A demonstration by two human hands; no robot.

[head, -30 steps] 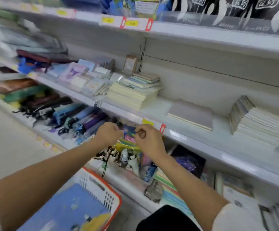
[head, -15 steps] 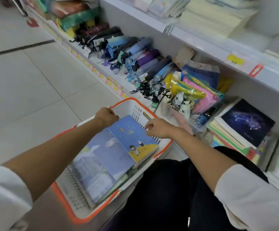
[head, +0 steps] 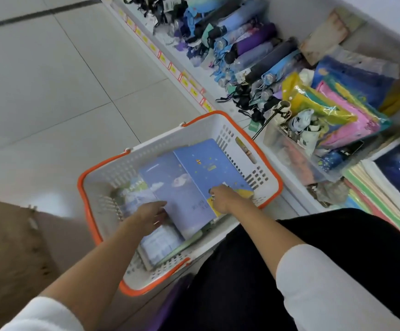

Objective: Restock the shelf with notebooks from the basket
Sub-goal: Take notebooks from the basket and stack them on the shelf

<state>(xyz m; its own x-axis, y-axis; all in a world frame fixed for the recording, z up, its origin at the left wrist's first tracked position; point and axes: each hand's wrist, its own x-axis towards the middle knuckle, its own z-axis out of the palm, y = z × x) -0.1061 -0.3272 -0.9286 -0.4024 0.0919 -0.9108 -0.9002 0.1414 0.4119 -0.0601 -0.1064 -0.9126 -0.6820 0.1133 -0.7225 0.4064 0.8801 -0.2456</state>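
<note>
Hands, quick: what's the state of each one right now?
Left hand: fingers at the edge of the lavender notebook; whether it grips cannot be told.
Right hand: fingers curled, gripping the near edge of the blue notebook.

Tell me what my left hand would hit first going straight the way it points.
Likely the pale blue cloud notebook in the basket; the left hand seems at its edge, depth unclear.

lower notebooks point(head: 160, 243) partly covered, brown shape point(head: 10, 247) blurred
</note>
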